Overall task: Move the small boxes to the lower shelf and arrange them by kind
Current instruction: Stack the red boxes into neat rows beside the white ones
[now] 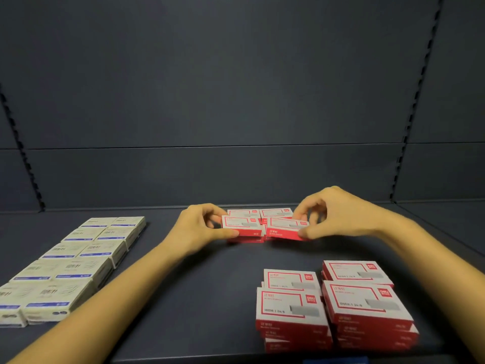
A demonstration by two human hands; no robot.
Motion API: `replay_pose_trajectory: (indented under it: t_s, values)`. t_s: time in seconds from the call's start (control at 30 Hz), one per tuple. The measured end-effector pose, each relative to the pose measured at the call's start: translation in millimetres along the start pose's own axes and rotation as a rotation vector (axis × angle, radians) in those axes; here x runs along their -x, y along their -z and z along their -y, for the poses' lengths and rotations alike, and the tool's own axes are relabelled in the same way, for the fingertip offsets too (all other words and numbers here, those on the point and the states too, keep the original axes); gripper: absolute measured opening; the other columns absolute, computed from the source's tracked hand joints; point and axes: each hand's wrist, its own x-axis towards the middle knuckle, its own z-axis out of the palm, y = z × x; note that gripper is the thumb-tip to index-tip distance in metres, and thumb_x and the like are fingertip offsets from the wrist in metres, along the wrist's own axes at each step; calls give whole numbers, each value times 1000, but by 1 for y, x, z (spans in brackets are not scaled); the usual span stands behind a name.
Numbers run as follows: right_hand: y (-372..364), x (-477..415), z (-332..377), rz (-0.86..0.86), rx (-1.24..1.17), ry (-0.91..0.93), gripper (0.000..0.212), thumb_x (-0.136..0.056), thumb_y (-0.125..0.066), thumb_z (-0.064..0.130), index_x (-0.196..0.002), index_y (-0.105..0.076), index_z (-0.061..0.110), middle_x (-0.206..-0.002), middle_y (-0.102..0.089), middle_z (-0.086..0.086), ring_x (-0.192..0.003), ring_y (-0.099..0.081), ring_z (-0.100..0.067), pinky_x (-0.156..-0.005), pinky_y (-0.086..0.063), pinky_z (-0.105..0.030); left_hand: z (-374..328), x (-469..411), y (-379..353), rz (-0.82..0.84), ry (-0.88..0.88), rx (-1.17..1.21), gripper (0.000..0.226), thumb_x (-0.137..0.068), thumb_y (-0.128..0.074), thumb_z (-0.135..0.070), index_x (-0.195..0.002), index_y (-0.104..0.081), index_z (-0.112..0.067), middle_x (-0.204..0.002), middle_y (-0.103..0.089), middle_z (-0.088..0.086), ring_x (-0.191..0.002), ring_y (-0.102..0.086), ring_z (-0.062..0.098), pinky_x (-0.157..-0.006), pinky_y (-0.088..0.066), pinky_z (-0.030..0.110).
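My left hand (199,229) grips a red and white staple box (242,226) by its left end, thumb along the front edge. Beside it, my right hand (330,214) pinches a second red box (284,228) at its right end. Both boxes sit on top of other red boxes (275,213) at the middle back of the dark shelf (196,298). Near the front right stand several stacks of the same red boxes (338,306). Cream boxes with blue stripes (76,261) lie in two neat rows on the left.
The shelf's back panel (236,101) rises right behind the held boxes. Slotted uprights (417,101) run up both sides. A blue object (336,360) peeks in at the bottom edge. Bare shelf lies between the cream rows and the red stacks.
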Motion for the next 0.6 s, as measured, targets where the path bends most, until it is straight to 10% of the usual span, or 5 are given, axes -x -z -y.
replay_pose_trajectory:
  t_s: [0.6]
  values:
    - [-31, -26, -46, -216, 102, 60, 25, -70, -69, 50, -89, -69, 33, -95, -60, 18, -81, -59, -6, -70, -54, -25, 21, -5, -18, -90, 22, -36, 31, -63, -82, -31, -86, -62, -28, -87, -66, -14, -62, -48, 4, -56, -40, 3]
